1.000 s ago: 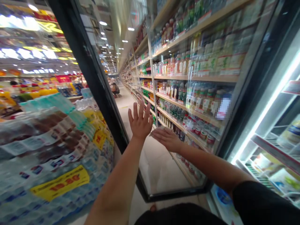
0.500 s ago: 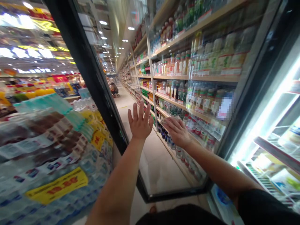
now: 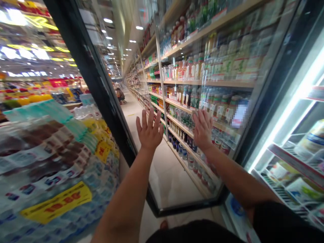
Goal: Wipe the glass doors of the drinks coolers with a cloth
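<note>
A glass door (image 3: 174, 182) with a black frame stands swung open in front of me, and shelves of bottles show in its pane. My left hand (image 3: 150, 131) lies on the glass, fingers spread, with nothing in it. To the right of it, my right hand (image 3: 203, 130) presses against the pane with fingers raised and close together. A small pale cloth (image 3: 194, 114) shows at the edge of its fingers; most of it is hidden under the hand.
Shrink-wrapped bottle packs (image 3: 60, 168) are stacked at the left, with a yellow price sign (image 3: 58, 202). A lit cooler shelf (image 3: 293, 158) with packaged goods is at the right. A person (image 3: 119, 96) crouches far down the aisle.
My right hand has moved right and slightly up across the glass, turning from slanted to more upright. My left hand stays on the pane. The view has shifted slightly.
</note>
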Available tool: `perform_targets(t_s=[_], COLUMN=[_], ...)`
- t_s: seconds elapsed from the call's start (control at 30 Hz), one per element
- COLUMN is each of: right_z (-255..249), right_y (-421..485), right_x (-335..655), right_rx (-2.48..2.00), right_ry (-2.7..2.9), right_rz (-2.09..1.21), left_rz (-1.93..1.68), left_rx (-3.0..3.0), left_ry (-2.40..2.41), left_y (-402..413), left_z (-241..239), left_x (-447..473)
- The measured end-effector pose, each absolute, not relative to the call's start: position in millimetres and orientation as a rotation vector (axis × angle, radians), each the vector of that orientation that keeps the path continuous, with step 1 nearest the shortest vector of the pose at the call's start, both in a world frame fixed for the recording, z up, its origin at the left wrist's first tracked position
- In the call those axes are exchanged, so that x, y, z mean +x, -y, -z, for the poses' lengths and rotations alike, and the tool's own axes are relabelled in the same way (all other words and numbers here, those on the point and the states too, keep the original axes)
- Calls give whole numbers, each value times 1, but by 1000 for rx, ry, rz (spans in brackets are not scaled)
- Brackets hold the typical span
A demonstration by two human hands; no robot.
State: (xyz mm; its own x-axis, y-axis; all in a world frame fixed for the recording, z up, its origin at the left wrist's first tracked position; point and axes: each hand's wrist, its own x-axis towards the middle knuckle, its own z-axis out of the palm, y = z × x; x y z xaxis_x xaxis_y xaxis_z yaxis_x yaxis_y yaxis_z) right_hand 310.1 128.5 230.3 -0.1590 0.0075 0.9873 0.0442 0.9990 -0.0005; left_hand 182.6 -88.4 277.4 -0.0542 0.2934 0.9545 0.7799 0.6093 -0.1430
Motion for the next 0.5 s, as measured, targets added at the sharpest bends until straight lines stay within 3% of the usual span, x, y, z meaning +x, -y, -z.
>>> perform_targets(t_s=[0.13,0.37,0.5], right_z=[-188,-257,-201], right_y=[-130,-165,-162], right_x=[319,317,325], right_rx=[109,-92,-146], right_ry=[1853,1697,1667], right_rz=[159,-9,32], left_rz=[466,530,527], left_rx=[-901,-913,-911], left_ry=[1574,1635,1627], left_y=[89,88,89], left_z=[-277,-277,-276], left_x=[183,182,183])
